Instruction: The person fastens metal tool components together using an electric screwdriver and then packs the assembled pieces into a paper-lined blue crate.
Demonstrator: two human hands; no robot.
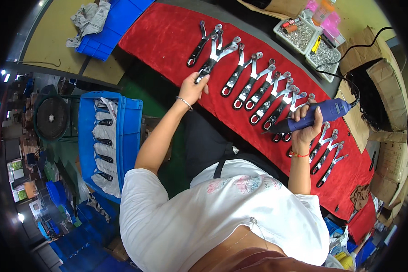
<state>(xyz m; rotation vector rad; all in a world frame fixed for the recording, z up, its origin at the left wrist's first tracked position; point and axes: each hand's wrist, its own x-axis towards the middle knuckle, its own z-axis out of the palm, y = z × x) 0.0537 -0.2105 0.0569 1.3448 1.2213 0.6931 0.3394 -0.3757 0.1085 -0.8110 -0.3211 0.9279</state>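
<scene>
My left hand [193, 89] is closed around the black handle of a Y-shaped hand tool [211, 59] with two shiny metal arms, over the left part of the red cloth [163, 38]. My right hand [306, 128] grips a blue-purple corded electric screwdriver [324, 113], its dark tip pointing left. Beneath and around it, several more black-handled Y-shaped tools [245, 93] lie in a slanting row on the cloth. Another such tool [197, 47] lies just beyond my left hand. The screwdriver and right hand partly cover some tools in the row.
Two white trays [323, 58] of small metal parts stand at the far edge. A black cord [358, 45] runs near an opened cardboard box [387, 86]. At left, a blue crate [130, 136] holds several black-handled tools on paper. Another blue bin [95, 45] has crumpled paper on it.
</scene>
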